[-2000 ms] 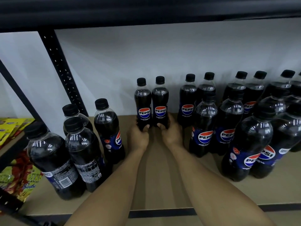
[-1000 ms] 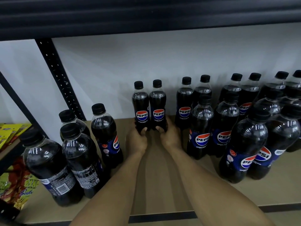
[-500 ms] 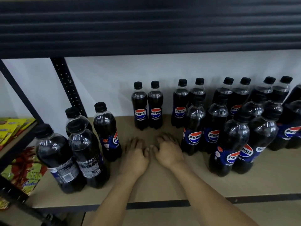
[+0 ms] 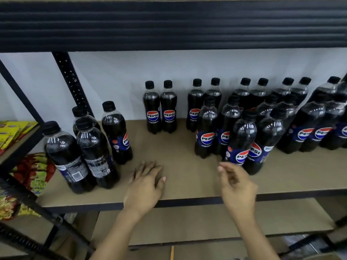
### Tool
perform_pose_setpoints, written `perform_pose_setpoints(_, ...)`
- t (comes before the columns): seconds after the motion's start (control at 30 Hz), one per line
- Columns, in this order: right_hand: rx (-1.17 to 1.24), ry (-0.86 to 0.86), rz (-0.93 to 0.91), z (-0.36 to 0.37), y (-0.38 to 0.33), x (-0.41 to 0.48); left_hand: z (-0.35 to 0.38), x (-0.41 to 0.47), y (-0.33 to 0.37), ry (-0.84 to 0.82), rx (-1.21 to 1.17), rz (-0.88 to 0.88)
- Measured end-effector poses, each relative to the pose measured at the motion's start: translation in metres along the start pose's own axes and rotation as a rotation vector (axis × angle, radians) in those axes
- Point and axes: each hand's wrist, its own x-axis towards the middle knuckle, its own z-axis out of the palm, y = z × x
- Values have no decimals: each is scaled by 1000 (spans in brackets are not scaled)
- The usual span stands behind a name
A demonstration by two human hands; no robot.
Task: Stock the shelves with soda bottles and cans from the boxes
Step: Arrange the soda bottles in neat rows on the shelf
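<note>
- On the shelf (image 4: 180, 166), many soda bottles (image 4: 242, 139) already stand; its middle is bare.
- Left hand (image 4: 144, 184) and right hand (image 4: 236, 182): open, empty.

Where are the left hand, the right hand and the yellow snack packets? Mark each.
left hand (image 4: 145, 182), head view, back of hand
right hand (image 4: 237, 182), head view, palm side
yellow snack packets (image 4: 11, 131), head view, top packet
</note>
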Motion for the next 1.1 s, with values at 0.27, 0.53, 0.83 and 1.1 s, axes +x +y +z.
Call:
perform_pose_setpoints(0.27,-117,193,285,-57,39,42,15,-15,49,2,-23,-5)
perform_pose_setpoints(0.53,66,-15,294,-54,56,63,23,6,137,-65,-650,51)
perform_pose_setpoints(0.83,77,-61,206,-57,59,58,58,24,190,99,-786,19)
perform_pose_setpoints(1.1,95,-127,195,-52,52,50,47,14,174,126,-855,-10)
